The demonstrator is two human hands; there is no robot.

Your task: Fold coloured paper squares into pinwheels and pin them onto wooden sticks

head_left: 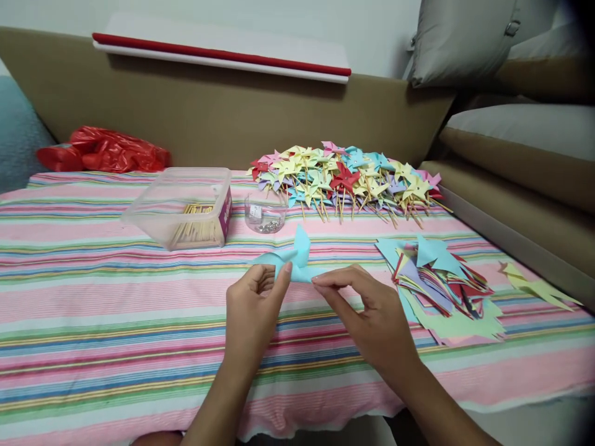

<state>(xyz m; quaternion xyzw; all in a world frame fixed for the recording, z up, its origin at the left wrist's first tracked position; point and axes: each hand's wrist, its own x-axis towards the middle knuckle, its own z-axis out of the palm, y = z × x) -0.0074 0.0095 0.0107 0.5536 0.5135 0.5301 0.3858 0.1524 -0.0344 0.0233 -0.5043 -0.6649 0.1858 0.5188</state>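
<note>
A light blue paper pinwheel (301, 255) is held up between my two hands above the striped cloth, one of its blades pointing upward. My left hand (253, 303) is closed on its left side, the thumb pressed over the middle. With thumb and forefinger, my right hand (367, 303) pinches the tip at its right. Whether a pin or stick is in the pinwheel I cannot tell. Just beyond it stands a small clear plastic container (264, 215) with small shiny metal pieces inside. To the right lies a pile of cut coloured paper (446, 288).
A clear plastic box (153, 207) holding wooden sticks (198, 226) stands at the left. Many finished-looking pinwheels on sticks (344, 179) are heaped at the back. A red plastic bag (116, 152) lies back left. Stacked cushions (525, 142) border the right side.
</note>
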